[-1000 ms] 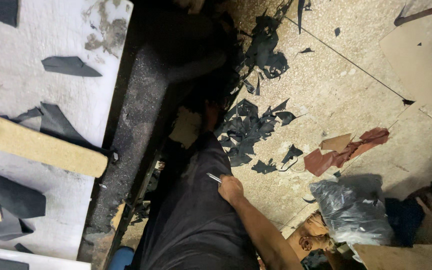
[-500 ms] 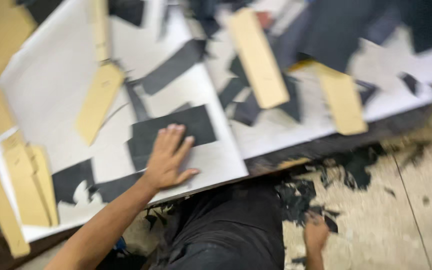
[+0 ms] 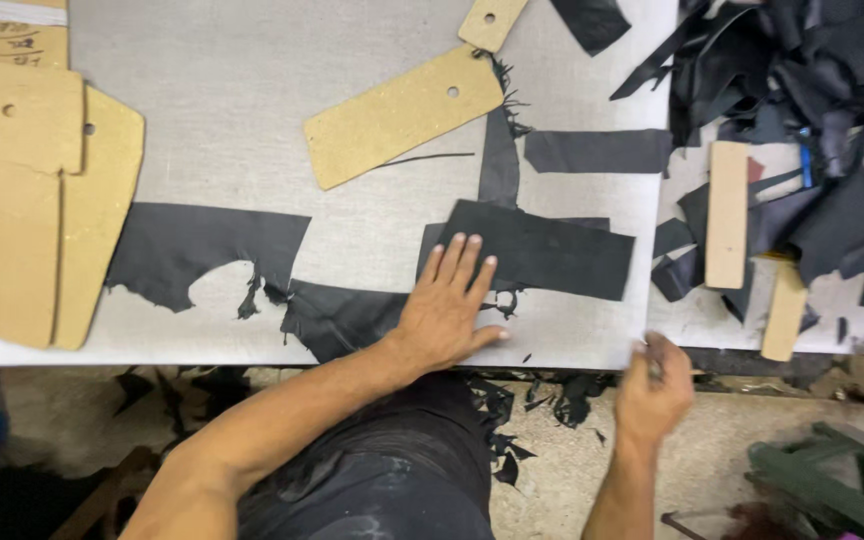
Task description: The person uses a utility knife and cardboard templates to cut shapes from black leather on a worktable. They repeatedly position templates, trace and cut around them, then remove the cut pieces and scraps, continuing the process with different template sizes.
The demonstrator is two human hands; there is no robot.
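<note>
A grey-white worktable (image 3: 252, 90) is filling the upper view, its front edge running above a speckled stone floor (image 3: 552, 490) (littered with black scraps (image 3: 512, 455)), while a green frame (image 3: 822, 485) is sitting at the lower right under even, soft light.

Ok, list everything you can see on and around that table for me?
grey work table: one, fills the upper frame
black rectangular leather piece: one, centre, under the left fingertips
ragged black leather offcut: one, left of centre
tan cardboard template with a hole: one, upper centre
stacked tan cardboard templates: several, far left
pale wooden blocks: two, right side
heap of black leather scraps: one, top right
left hand: flat on the leather
right hand: closed, at the table edge
</note>
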